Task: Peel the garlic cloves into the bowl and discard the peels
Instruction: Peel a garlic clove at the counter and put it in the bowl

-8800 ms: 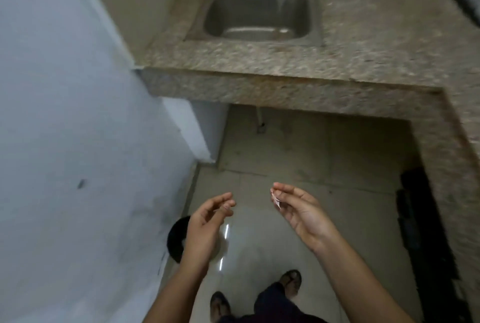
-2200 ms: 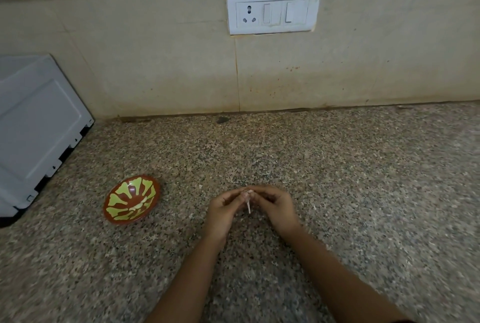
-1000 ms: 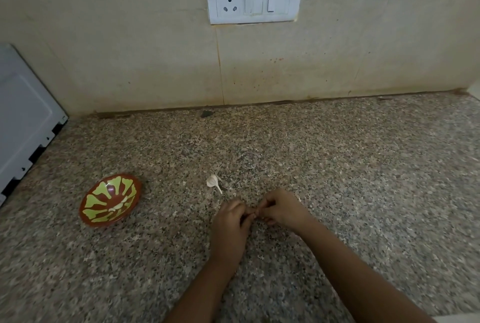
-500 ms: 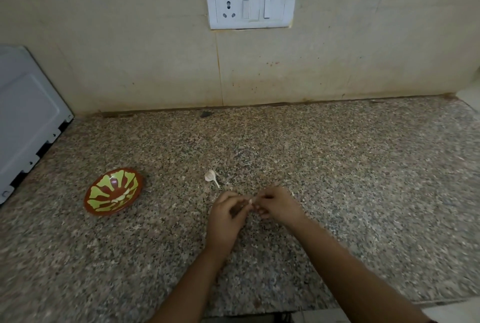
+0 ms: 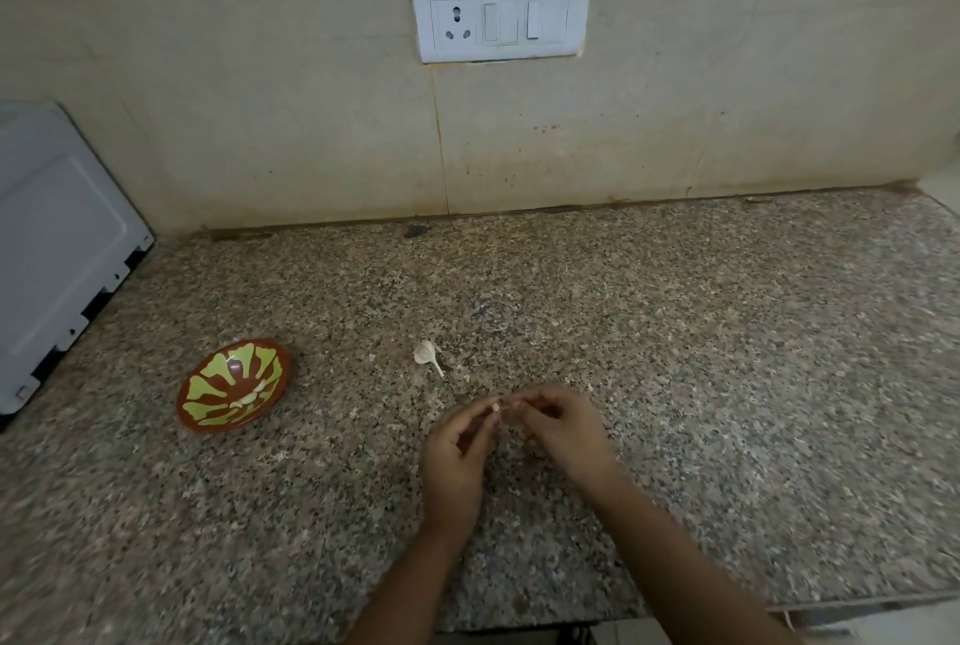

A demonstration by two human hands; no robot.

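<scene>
**One clove split off, peeling under way**

A second or two ago both hands held the whole garlic piece together. Now that small white garlic piece with a thin stem (image 5: 427,354) lies on the speckled brown granite desk (image 5: 675,358), to the right of the round brown bowl with a yellow-green leaf pattern (image 5: 200,387) and well apart from it. The camera has barely shifted over the last half second, and the bowl sits where it did.

The left grip (image 5: 454,457) and the right grip (image 5: 563,431) meet fingertip to fingertip, further right of the bowl and nearer the person. Both are clenched on a small pale garlic clove (image 5: 496,407), which shows only as a light speck between the fingertips. Whether its skin is already torn is too small to tell.

Setting the garlic piece down suggests a single clove is now being peeled. A few pale bits, probably peeled cloves, lie in the bowl. The garlic clove must next cross leftward to the bowl, and its skin be thrown away.
</scene>
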